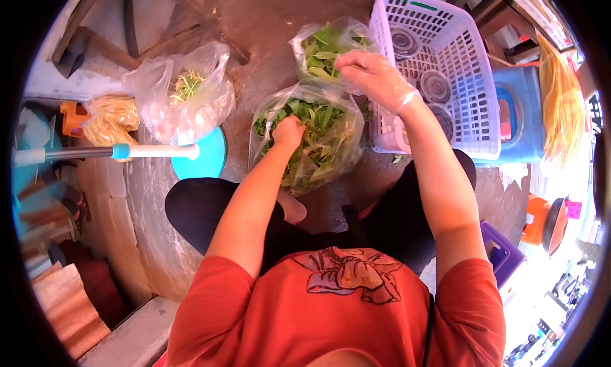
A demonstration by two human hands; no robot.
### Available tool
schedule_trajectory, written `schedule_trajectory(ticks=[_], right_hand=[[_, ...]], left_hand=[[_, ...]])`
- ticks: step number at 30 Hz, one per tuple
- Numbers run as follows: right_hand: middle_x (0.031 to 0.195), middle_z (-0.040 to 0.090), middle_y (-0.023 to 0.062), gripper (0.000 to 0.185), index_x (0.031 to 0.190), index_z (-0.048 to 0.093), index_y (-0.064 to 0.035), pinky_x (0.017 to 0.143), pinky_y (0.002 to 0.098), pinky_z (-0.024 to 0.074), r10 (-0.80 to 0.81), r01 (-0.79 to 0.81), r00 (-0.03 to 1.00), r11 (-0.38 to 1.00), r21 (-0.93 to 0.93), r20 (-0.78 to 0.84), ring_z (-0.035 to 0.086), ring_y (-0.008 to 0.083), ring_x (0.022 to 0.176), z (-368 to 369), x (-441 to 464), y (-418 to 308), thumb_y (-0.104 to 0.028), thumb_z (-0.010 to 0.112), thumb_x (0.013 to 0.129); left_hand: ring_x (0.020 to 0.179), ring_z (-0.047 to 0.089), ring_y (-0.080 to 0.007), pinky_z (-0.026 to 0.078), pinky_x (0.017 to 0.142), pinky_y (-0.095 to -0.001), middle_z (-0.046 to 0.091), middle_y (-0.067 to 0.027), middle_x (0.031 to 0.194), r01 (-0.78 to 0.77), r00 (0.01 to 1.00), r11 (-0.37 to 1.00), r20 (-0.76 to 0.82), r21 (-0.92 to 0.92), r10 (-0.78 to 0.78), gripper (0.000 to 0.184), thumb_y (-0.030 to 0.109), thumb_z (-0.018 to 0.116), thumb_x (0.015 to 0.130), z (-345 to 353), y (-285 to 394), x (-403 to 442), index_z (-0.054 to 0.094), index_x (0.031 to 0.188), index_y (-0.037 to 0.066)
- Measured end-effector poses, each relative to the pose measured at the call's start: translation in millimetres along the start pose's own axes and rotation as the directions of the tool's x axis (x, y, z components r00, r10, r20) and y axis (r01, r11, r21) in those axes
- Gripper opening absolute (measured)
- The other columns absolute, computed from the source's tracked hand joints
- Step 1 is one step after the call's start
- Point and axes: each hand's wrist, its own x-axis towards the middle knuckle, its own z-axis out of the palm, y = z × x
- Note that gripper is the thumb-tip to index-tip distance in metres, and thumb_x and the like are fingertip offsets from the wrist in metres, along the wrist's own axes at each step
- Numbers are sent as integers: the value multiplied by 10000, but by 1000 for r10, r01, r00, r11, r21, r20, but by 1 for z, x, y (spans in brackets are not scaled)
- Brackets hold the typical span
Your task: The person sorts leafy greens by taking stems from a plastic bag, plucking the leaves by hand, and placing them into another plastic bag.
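Observation:
My bare left hand (pixel 289 133) reaches into the nearer clear plastic bag (pixel 354 136). Its fingers are curled among the leafy greens (pixel 318 157), and the fingertips are partly hidden. My right hand (pixel 372 77) wears a thin clear plastic glove. It hovers at the right side of the farther plastic bag (pixel 298 43), which also holds green leaves (pixel 318 54). The fingers of this hand are bent and drawn together; whether a leaf is between them I cannot make out. Both bags stand upright with their mouths open, touching each other.
To the right is a white perforated basket (pixel 474 80) with several clear round lids, beside a blue container (pixel 525 112). On the left lie a plastic bag with pale stems (pixel 186 87), a turquoise disc (pixel 207 157) with a pole, and bundled yellow strands (pixel 111 119).

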Motion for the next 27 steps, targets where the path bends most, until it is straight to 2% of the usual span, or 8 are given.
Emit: schedule_trajectory(ticks=[4,6,10,14,16,18,25,27], right_hand=[[878,612,31,251,1054,595,-38,707,236,458,-19,19,1000,997,-75,6,547,93,777,-2,1,16,-191,555,860],[868,623,42,248,1035,605,-31,717,240,463,-21,21,1000,999,-28,11,556,94,787,10,6,25,-193,571,851],[928,652,128,270,999,616,-22,776,346,474,-389,392,916,819,-419,96,621,279,844,49,-2,18,-197,612,794],[883,642,134,247,913,616,-27,742,371,458,7,68,975,940,-334,220,600,303,807,63,-8,2,-225,636,766],[825,633,126,231,868,605,-26,709,359,453,-2,39,989,967,-254,145,596,267,761,72,-7,17,-227,644,761],[774,613,99,223,843,590,-18,690,325,449,58,-42,993,988,-146,103,572,211,726,74,-4,26,-216,650,760],[774,594,52,177,849,580,13,669,276,451,189,-202,971,976,80,148,526,120,728,75,6,34,-141,641,787],[814,609,80,192,895,584,17,687,286,463,99,-99,995,995,11,5,553,138,741,75,4,35,-136,638,792]], left_hand=[[683,547,-102,436,619,-271,625,-29,752,-91,974,820,122,-566,192,189,155,695,766,-32,9,-11,651,888,18],[709,544,-87,433,668,-245,622,-23,798,11,961,688,197,-726,192,193,117,671,793,-75,37,-34,617,922,-16],[763,556,-99,425,752,-243,621,-33,826,6,906,670,288,-743,311,191,124,650,812,-129,54,-57,604,956,7],[841,545,-111,425,769,-255,612,-52,914,-47,931,603,183,-796,316,207,125,643,820,-137,41,-63,585,981,7],[858,542,-177,418,782,-304,594,-81,942,-404,912,719,-307,-565,270,236,108,662,780,-131,41,-71,571,974,9],[822,551,-225,397,797,-354,593,-86,888,-573,641,817,-657,-65,397,218,84,682,731,-137,43,-79,588,924,44],[739,589,-204,402,733,-334,617,-43,758,-428,895,850,-273,-308,352,108,149,655,764,-130,33,-83,615,778,49],[652,606,-185,439,653,-295,624,-74,725,-398,917,825,-210,-402,340,123,137,648,779,-132,31,-79,614,788,19]])
